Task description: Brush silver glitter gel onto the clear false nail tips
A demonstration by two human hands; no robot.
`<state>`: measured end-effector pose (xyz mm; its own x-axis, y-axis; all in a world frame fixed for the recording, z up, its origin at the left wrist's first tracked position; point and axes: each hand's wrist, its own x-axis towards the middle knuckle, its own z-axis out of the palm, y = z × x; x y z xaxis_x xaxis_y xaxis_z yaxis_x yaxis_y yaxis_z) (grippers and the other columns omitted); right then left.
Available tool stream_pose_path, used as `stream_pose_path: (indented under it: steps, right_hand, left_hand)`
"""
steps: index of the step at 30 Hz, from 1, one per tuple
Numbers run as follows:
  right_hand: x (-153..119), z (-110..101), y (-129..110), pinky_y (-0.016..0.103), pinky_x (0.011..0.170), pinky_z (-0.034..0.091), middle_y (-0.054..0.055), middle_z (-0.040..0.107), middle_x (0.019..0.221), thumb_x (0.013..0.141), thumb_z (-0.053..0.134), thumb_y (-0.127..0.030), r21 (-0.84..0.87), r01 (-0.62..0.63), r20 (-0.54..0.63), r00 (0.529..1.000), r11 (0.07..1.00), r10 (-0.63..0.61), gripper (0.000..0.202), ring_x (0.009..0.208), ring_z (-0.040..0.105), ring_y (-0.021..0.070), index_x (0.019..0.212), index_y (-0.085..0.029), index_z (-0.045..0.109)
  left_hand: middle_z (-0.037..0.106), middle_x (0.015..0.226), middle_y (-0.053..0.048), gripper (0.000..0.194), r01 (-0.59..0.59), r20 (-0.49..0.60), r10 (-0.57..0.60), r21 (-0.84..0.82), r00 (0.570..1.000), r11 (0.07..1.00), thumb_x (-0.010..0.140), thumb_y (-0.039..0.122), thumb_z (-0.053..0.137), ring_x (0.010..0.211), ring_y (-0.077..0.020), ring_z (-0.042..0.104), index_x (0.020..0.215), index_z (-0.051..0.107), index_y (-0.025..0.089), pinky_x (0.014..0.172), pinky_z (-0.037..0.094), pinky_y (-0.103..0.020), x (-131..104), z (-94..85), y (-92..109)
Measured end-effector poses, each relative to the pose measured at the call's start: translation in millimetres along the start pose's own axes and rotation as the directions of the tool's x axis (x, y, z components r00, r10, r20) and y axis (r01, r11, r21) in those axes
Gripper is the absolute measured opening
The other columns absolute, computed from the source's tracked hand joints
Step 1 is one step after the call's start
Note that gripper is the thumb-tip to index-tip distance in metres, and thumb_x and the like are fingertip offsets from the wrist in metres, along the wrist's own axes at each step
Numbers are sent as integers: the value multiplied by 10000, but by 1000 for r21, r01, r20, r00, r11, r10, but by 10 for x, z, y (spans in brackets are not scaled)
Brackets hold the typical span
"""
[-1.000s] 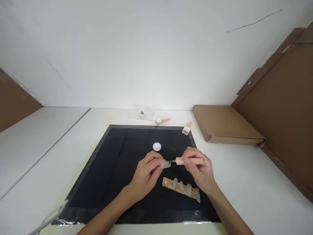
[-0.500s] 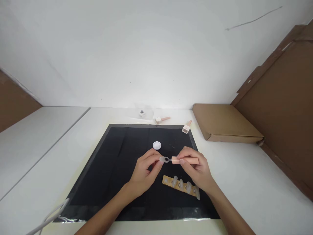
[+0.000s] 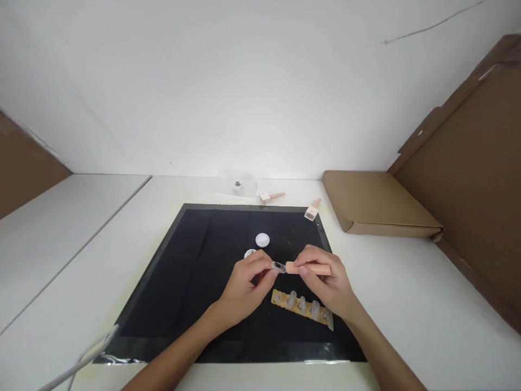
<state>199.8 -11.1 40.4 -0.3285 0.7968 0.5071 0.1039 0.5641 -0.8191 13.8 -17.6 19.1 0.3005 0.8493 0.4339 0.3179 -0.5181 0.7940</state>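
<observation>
Between the thumb and fingers of my left hand is a clear false nail with a dark patch on it. My right hand grips the long peach handle of a nail polish brush, its tip at the nail. Just below the hands, a wavy tan display strip holds several clear false nails. Beyond my left fingers lies a round white dish, and a second white round piece is partly hidden by that hand.
Two nail polish bottles with peach caps, one lying and one at the mat's corner, are at the back. A clear plastic bag sits near them. A flat cardboard box is on the right, a white cable at lower left, a black mat beneath.
My left hand has shifted slightly right, bringing the nail closer to the brush handle. Dark colour shows on the nail. The second white round piece has come into view behind my left hand.
</observation>
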Motion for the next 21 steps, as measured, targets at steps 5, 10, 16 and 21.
stream_pose_path:
  steps: [5, 10, 16, 21]
  right_hand:
    - [9, -16, 16, 237, 511, 352, -25, 548, 637, 849, 536, -108, -26, 7, -17, 1000, 1000, -8, 150, 535, 457, 111, 735, -203, 560]
    - [-19, -9, 36, 251, 550, 376, -27, 538, 638, 860, 523, -123, 5, 42, -80, 996, 999, -42, 152, 557, 462, 120, 742, -212, 558]
    - [-15, -1, 18, 239, 532, 377, -20, 541, 671, 845, 548, -126, -14, 22, 7, 1000, 1000, -22, 102, 563, 478, 117, 820, -216, 588]
    - [17, -6, 4, 237, 504, 370, -25, 528, 632, 844, 535, -120, -47, 14, 17, 1000, 999, -13, 135, 522, 461, 107, 741, -202, 569]
  left_hand:
    - [532, 678, -16, 162, -8, 0, 8, -13, 1000, 1000, 846, 128, 512, 613, -106, 502, 732, 627, 146, 567, 403, -221, -6, 1, -17]
    - [526, 664, -8, 164, -3, 4, 3, -13, 1000, 1000, 838, 120, 515, 593, -99, 488, 729, 634, 147, 550, 391, -213, -19, -6, -7]
    - [507, 623, 1, 195, 23, 17, -24, 7, 1000, 1000, 830, 131, 522, 568, -95, 466, 658, 613, 148, 536, 379, -212, 5, 9, 18]
    - [519, 629, -4, 193, 36, 10, -35, -6, 999, 999, 829, 135, 518, 580, -101, 477, 661, 613, 149, 539, 384, -214, 3, 15, 25]
